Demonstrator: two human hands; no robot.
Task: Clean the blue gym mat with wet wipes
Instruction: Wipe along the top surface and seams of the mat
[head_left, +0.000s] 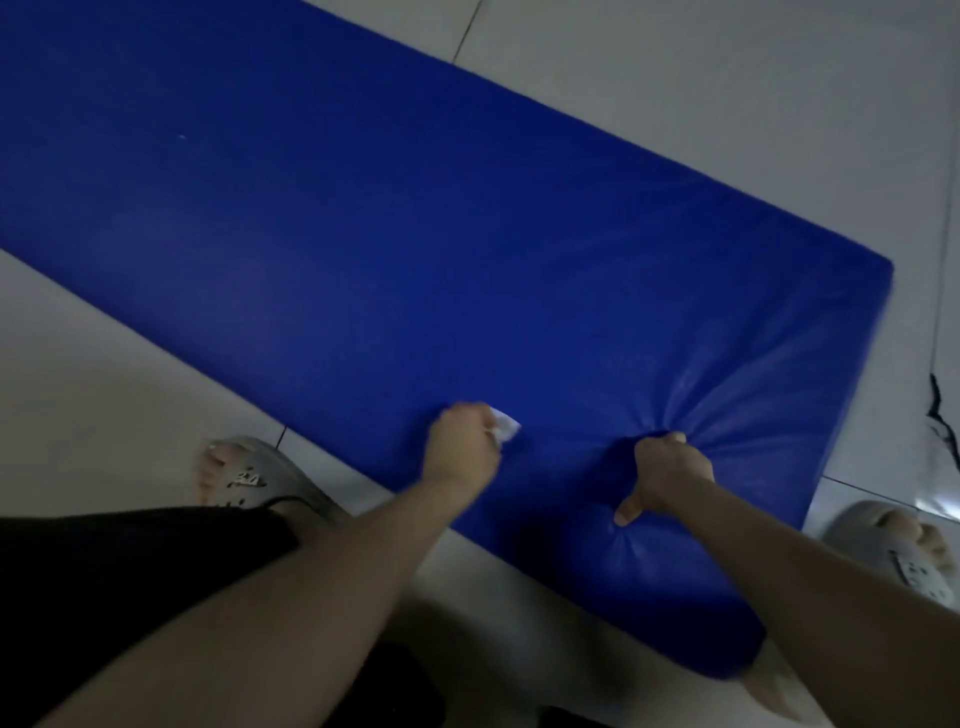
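We note the blue gym mat (415, 234) lying on the tiled floor (675, 78); at its near edge our left hand (460, 449) fists a white wet wipe (505, 428), our right hand (670, 473) beside it clutching a bunched fold of the mat

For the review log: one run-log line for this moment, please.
left hand: holds wet wipe on blue mat | right hand: grips mat, surface puckered

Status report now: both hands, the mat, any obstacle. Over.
Left hand grips white wipe against blue mat. Right hand grips bunched mat cover. Mat lies on tiled floor. No obstacle seen on it.
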